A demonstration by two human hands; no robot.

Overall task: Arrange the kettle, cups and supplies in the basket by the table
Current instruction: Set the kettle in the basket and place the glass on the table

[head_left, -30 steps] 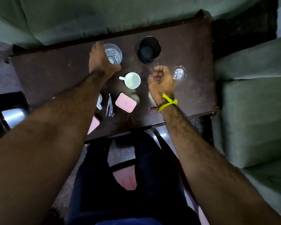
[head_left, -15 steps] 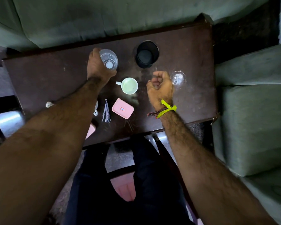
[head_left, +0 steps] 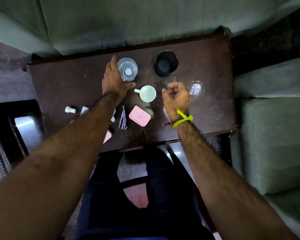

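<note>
left hand: fingers straight against clear glass | right hand: curled, empty | risk: loose grip, glass slips, tips

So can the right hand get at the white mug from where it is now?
Probably yes. The right hand hovers curled and holding nothing just beside the white mug, with bare table between them. The left hand is at the clear glass, out of the way.

Scuffed, seemingly wooden table; clear glass tumbler
</note>
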